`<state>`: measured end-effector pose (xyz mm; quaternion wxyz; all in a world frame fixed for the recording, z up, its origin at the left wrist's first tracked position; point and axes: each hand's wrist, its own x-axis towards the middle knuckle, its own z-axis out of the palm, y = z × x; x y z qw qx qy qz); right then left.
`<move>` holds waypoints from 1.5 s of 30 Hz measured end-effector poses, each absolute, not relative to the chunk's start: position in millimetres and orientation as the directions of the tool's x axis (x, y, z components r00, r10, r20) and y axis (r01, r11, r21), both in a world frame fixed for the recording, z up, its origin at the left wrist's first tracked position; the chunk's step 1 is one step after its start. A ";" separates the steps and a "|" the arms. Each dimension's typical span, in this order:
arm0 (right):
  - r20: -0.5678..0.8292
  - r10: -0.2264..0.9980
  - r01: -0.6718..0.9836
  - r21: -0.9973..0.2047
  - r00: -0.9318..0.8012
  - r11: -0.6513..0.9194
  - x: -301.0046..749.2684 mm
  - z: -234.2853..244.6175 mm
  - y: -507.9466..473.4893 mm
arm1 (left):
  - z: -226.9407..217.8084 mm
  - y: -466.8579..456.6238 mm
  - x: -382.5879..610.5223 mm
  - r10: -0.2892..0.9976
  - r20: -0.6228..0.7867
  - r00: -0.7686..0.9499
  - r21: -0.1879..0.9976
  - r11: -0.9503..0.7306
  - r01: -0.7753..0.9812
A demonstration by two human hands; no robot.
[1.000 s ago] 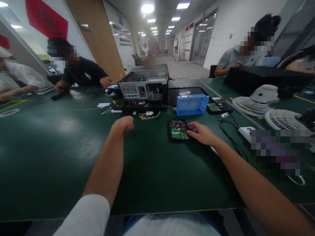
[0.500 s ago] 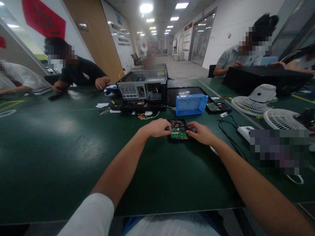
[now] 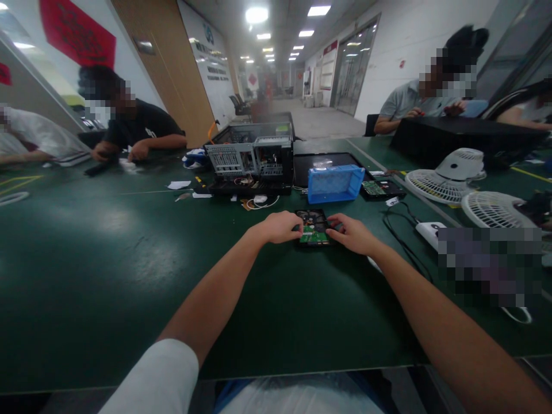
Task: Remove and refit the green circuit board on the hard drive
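Observation:
A black hard drive (image 3: 313, 225) with a green circuit board facing up lies flat on the green table (image 3: 129, 253). My left hand (image 3: 280, 226) is curled against its left edge, fingers closed on it. My right hand (image 3: 351, 233) grips its right edge with thumb and fingers. Both hands rest on the table on either side of the drive. Behind it stands an open computer case (image 3: 252, 156) with loose cables (image 3: 259, 201) in front.
A blue plastic bin (image 3: 335, 183) and a second circuit-board part (image 3: 379, 188) sit behind the drive. Two white fans (image 3: 448, 175) and a black cord (image 3: 403, 230) lie to the right. Other people work at the far left and far right.
My left hand has come from the bare table on the left over to the drive's left edge and closed on it. My right hand has stayed on the right edge.

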<state>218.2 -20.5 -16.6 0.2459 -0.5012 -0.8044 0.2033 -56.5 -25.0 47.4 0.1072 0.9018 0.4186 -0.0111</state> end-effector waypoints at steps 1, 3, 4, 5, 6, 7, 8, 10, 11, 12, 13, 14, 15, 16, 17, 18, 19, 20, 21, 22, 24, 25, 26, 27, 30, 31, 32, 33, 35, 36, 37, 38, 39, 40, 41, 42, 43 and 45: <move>0.192 0.906 0.706 -0.573 -0.377 0.415 218.3 -17.1 -20.0 | 48.0 -25.4 -56.4 0.755 -0.113 0.646 0.184 -0.623 0.760; 0.188 0.907 0.708 -0.572 -0.377 0.413 218.5 -18.0 -19.1 | 48.8 -26.0 -56.5 0.757 -0.115 0.643 0.187 -0.619 0.762; 0.186 0.908 0.710 -0.572 -0.376 0.411 218.6 -18.2 -18.8 | 49.0 -26.1 -56.9 0.756 -0.113 0.644 0.190 -0.620 0.761; 0.183 0.909 0.711 -0.572 -0.376 0.409 218.7 -18.3 -18.8 | 49.0 -26.0 -57.6 0.756 -0.110 0.646 0.194 -0.621 0.759; 0.181 0.909 0.711 -0.573 -0.375 0.407 218.8 -18.1 -18.8 | 48.8 -25.5 -58.6 0.755 -0.103 0.648 0.200 -0.622 0.757; 0.179 0.909 0.710 -0.575 -0.375 0.406 218.8 -17.9 -19.1 | 48.5 -24.9 -60.0 0.754 -0.094 0.651 0.208 -0.624 0.753; 0.178 0.910 0.709 -0.577 -0.375 0.405 218.8 -17.6 -19.4 | 48.2 -24.0 -61.5 0.752 -0.081 0.654 0.218 -0.627 0.748; 0.175 0.911 0.710 -0.579 -0.373 0.402 218.6 -16.7 -20.1 | 47.5 -22.1 -64.8 0.746 -0.054 0.663 0.244 -0.634 0.733; 0.171 0.912 0.711 -0.579 -0.372 0.399 218.5 -16.3 -20.5 | 47.2 -21.3 -66.2 0.744 -0.044 0.667 0.254 -0.638 0.727; 0.168 0.914 0.713 -0.579 -0.370 0.395 218.4 -15.8 -20.8 | 47.0 -20.6 -67.2 0.741 -0.038 0.670 0.262 -0.640 0.722; 0.165 0.915 0.715 -0.579 -0.368 0.392 218.2 -15.3 -21.0 | 46.9 -20.1 -68.0 0.740 -0.036 0.671 0.265 -0.641 0.721; 0.162 0.916 0.716 -0.579 -0.366 0.389 218.0 -14.8 -21.2 | 46.9 -19.8 -68.4 0.740 -0.038 0.671 0.264 -0.640 0.721; 0.159 0.917 0.717 -0.580 -0.366 0.387 217.9 -14.4 -21.3 | 46.9 -19.8 -68.5 0.740 -0.041 0.671 0.260 -0.640 0.723; 0.158 0.917 0.718 -0.579 -0.365 0.386 217.8 -14.1 -21.4 | 46.9 -19.9 -68.5 0.740 -0.042 0.671 0.257 -0.641 0.723; 0.157 0.917 0.719 -0.579 -0.366 0.386 217.7 -13.9 -21.4 | 47.0 -20.1 -68.3 0.739 -0.043 0.672 0.258 -0.642 0.723; 0.157 0.917 0.719 -0.577 -0.368 0.387 217.7 -13.8 -21.4 | 47.2 -20.4 -68.2 0.739 -0.042 0.673 0.262 -0.642 0.721; 0.158 0.915 0.719 -0.576 -0.370 0.390 217.7 -13.9 -21.3 | 47.4 -20.6 -68.1 0.737 -0.040 0.675 0.269 -0.643 0.717; 0.160 0.914 0.719 -0.574 -0.372 0.393 217.7 -14.2 -21.2 | 47.5 -20.9 -68.0 0.733 -0.037 0.679 0.278 -0.645 0.712; 0.163 0.914 0.719 -0.573 -0.371 0.394 217.8 -14.5 -21.0 | 47.8 -21.2 -68.0 0.730 -0.034 0.683 0.285 -0.648 0.707; 0.165 0.914 0.719 -0.572 -0.370 0.395 217.8 -15.0 -20.8 | 48.0 -21.4 -68.0 0.727 -0.032 0.686 0.289 -0.650 0.702; 0.167 0.914 0.719 -0.572 -0.370 0.395 217.9 -15.7 -20.5 | 48.3 -21.6 -68.2 0.722 -0.030 0.691 0.290 -0.655 0.698; 0.166 0.914 0.718 -0.572 -0.371 0.396 218.0 -15.9 -20.3 | 48.4 -21.5 -68.4 0.720 -0.030 0.693 0.290 -0.657 0.696; 0.165 0.913 0.718 -0.573 -0.373 0.396 218.0 -15.9 -20.2 | 48.4 -21.3 -68.6 0.719 -0.029 0.695 0.290 -0.659 0.694; 0.164 0.913 0.717 -0.573 -0.374 0.397 218.0 -15.8 -20.2 | 48.3 -21.1 -68.8 0.717 -0.030 0.696 0.292 -0.660 0.692; 0.163 0.914 0.718 -0.573 -0.372 0.395 217.8 -14.8 -20.5 | 47.5 -20.2 -69.6 0.718 -0.034 0.695 0.297 -0.657 0.693; 0.163 0.914 0.718 -0.574 -0.371 0.394 217.6 -14.3 -20.9 | 47.2 -20.0 -69.8 0.718 -0.036 0.695 0.298 -0.656 0.693; 0.163 0.915 0.718 -0.575 -0.370 0.393 217.4 -13.7 -21.3 | 47.0 -20.0 -69.8 0.716 -0.039 0.697 0.300 -0.657 0.691; 0.163 0.915 0.718 -0.575 -0.369 0.392 217.2 -13.1 -21.8 | 46.9 -20.2 -69.8 0.711 -0.043 0.702 0.304 -0.660 0.687; 0.161 0.916 0.719 -0.575 -0.368 0.390 216.8 -11.7 -22.9 | 48.1 -21.0 -69.8 0.705 -0.047 0.708 0.311 -0.663 0.681; 0.160 0.917 0.720 -0.576 -0.365 0.387 216.6 -11.0 -23.4 | 49.5 -21.6 -70.0 0.710 -0.040 0.703 0.314 -0.659 0.683; 0.159 0.919 0.720 -0.579 -0.361 0.383 216.5 -10.3 -23.9 | 51.7 -22.4 -70.5 0.720 -0.025 0.693 0.317 -0.652 0.689; 0.156 0.921 0.720 -0.582 -0.357 0.378 216.4 -9.6 -24.3 | 54.5 -23.2 -71.4 0.735 -0.001 0.678 0.318 -0.642 0.697; 0.154 0.922 0.720 -0.585 -0.354 0.374 216.2 -9.0 -24.5 | 58.0 -24.1 -72.9 0.750 0.030 0.660 0.314 -0.634 0.706; 0.152 0.923 0.721 -0.585 -0.353 0.372 216.0 -8.6 -24.7 | 62.0 -25.0 -74.8 0.763 0.063 0.644 0.306 -0.629 0.715; 0.150 0.923 0.724 -0.581 -0.354 0.372 215.5 -8.3 -24.9 | 66.3 -26.0 -77.1 0.771 0.097 0.629 0.292 -0.626 0.723; 0.151 0.924 0.731 -0.572 -0.353 0.372 214.6 -8.2 -25.3 | 70.8 -27.0 -79.7 0.776 0.131 0.618 0.277 -0.627 0.728; 0.152 0.925 0.742 -0.558 -0.349 0.372 213.3 -8.4 -25.8 | 75.3 -28.1 -82.4 0.778 0.168 0.605 0.268 -0.627 0.732; 0.167 0.929 0.771 -0.520 -0.329 0.367 208.9 -9.5 -27.6 | 83.4 -30.7 -87.2 0.774 0.259 0.577 0.274 -0.632 0.725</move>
